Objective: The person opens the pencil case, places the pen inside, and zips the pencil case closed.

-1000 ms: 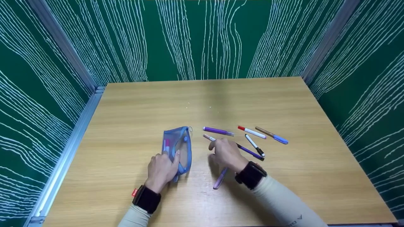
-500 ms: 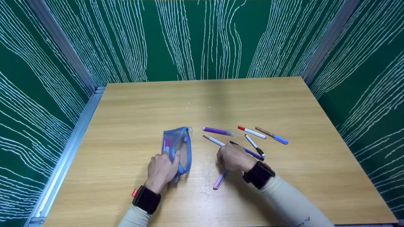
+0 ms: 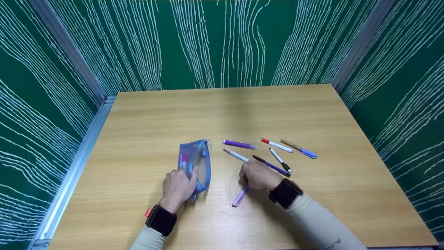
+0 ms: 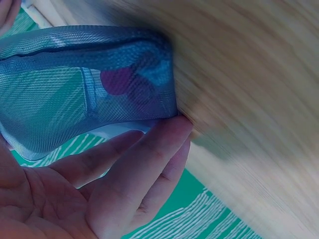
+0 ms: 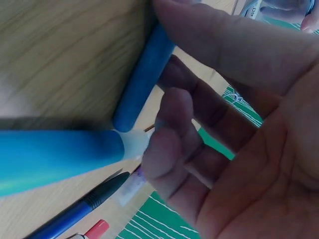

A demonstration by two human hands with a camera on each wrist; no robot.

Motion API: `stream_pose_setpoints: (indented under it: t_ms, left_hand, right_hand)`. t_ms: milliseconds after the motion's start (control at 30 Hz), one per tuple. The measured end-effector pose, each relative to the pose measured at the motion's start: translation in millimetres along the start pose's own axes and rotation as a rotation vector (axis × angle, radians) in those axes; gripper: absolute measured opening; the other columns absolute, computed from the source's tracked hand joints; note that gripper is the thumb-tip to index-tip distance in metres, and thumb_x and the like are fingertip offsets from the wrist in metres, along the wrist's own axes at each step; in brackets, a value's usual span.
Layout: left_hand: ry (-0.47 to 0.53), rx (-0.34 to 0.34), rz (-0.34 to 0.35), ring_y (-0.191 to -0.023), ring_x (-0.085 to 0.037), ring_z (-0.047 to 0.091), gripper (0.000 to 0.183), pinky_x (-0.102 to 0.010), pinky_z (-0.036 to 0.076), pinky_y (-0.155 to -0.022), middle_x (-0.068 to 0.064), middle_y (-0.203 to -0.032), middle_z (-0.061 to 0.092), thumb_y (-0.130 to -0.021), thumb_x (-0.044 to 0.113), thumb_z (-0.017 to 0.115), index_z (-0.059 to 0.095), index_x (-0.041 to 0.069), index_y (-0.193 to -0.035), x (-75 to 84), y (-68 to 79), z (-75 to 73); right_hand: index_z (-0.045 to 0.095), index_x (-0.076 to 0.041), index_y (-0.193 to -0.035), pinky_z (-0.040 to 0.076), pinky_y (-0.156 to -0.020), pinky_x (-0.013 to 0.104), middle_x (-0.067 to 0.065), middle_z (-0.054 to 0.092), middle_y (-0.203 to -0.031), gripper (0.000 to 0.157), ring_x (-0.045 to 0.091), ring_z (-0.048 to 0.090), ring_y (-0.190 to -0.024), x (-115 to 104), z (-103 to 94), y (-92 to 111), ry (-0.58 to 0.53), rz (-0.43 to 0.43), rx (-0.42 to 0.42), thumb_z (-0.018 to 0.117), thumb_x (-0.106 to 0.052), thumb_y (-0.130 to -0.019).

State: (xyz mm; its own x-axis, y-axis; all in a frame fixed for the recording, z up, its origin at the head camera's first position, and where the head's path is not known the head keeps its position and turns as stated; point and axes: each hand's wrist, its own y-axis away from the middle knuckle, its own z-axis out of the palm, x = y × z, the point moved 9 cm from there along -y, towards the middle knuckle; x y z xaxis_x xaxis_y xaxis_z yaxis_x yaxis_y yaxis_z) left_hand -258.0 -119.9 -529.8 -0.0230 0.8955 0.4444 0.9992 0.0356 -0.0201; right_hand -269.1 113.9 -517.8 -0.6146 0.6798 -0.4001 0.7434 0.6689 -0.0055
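Blue mesh pencil pouch (image 3: 195, 157) sits just ahead of the left hand (image 3: 178, 186), held between spread thumb and fingers, apparently to steady its gaping mouth, while the right hand (image 3: 258, 174) closely pinches a lilac-ended pen (image 3: 239, 198).

Site appears to be a laboratory-type booth. Green panels (image 3: 215, 43) bearing wavy white lines stand at nine, twelve and three o'clock. Grey metal posts (image 3: 71, 48) frame the corners at ten and two. Wood-grain table (image 3: 166, 118) set between. Black wrist-worn units (image 3: 161, 219) noted at seven and five.
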Motion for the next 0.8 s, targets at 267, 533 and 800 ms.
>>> stream_pose_setpoints:
  t_ms: [267,533,800]
  left_hand:
    - [0.001,-0.029,-0.018,-0.079,-0.031,0.059,0.059,-0.048,0.051,-0.073,-0.017,-0.084,0.06,-0.104,0.057,0.042,0.063,0.003,-0.089,-2.1,-0.4,3.0]
    - [0.016,-0.038,-0.023,-0.08,-0.031,0.059,0.057,-0.048,0.051,-0.075,-0.017,-0.086,0.061,-0.105,0.055,0.042,0.062,0.003,-0.09,-3.0,0.3,3.7]
    - [0.002,0.001,0.006,-0.075,-0.032,0.06,0.057,-0.048,0.051,-0.069,-0.017,-0.081,0.06,-0.104,0.054,0.045,0.062,0.003,-0.084,-0.5,1.2,0.3]
  right_hand:
    - [0.077,-0.013,-0.067,0.048,-0.056,0.023,-0.003,0.071,-0.068,0.02,0.005,0.056,-0.058,2,-3.7,-3,-0.078,-0.008,0.031,0.087,0.004,-0.073]
    - [0.079,-0.014,-0.074,0.049,-0.064,0.028,-0.006,0.07,-0.071,0.023,0.011,0.06,-0.067,7,-9.6,-9,-0.138,0.064,0.048,0.084,0.008,-0.067]
    - [0.077,-0.014,-0.075,0.047,-0.064,0.03,-0.011,0.062,-0.066,0.015,0.007,0.052,-0.064,9,-10.1,-13,-0.149,0.117,0.044,0.088,-0.004,-0.074]
